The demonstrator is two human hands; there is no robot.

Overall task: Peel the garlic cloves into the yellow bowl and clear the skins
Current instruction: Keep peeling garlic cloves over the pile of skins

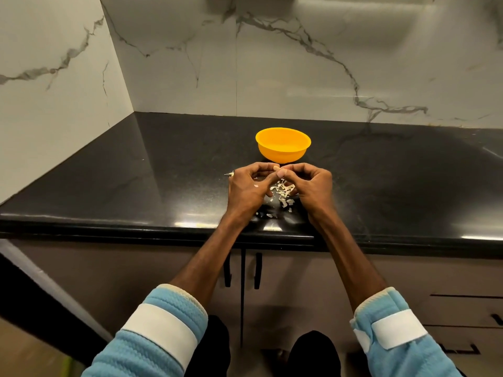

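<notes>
The black tabletop (pixel 136 172) carries the yellow bowl (pixel 283 155), probably light plastic that slides easily. Just in front of it, the left hand (pixel 249 186) and the right hand (pixel 313 183) have their fingers curled. Below them lie papery skins (pixel 283 190), very light and easy to scatter. Both hands pinch one garlic clove (pixel 276 167), which looks small, firm and perhaps slippery; it is best gripped at its ends.

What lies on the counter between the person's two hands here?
In the head view, a loose pile of garlic skins lies on the black counter between the left hand and right hand; above it, both pinch a garlic clove.
</notes>
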